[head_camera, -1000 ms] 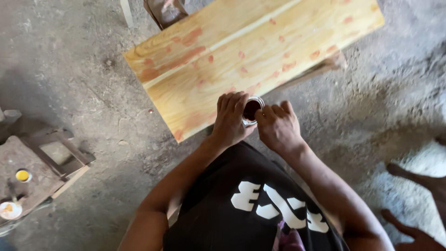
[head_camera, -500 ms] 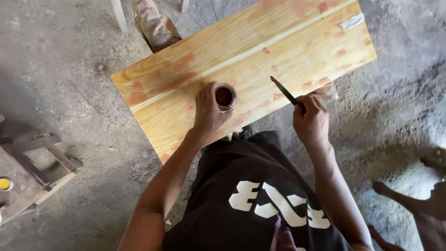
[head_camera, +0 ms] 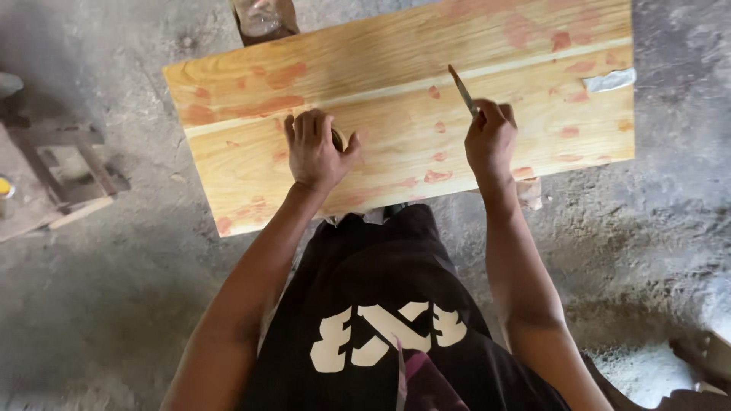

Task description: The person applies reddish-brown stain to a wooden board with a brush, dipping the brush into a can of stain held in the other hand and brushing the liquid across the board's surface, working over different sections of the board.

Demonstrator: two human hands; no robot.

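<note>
A pale wooden board [head_camera: 381, 99] with many reddish filler patches lies across the floor in front of me. My left hand [head_camera: 314, 148] is closed over a small round tin [head_camera: 337, 139] that rests on the board; the tin is mostly hidden under my fingers. My right hand [head_camera: 489, 137] grips a thin putty knife [head_camera: 463, 89], its blade pointing up and away over the board's middle seam. My black shirt with a white print fills the lower part of the view.
A wooden stool frame [head_camera: 61, 167] stands at the left on the grey concrete floor, with a small yellow-lidded container [head_camera: 4, 186] at the far left edge. A dark object [head_camera: 265, 17] sits behind the board's far edge. A white scrap [head_camera: 611, 80] lies on the board's right end.
Both hands were together at the tin by the board's near edge. The hands then separated; the right now holds the knife out over the board, and the left covers the tin.
</note>
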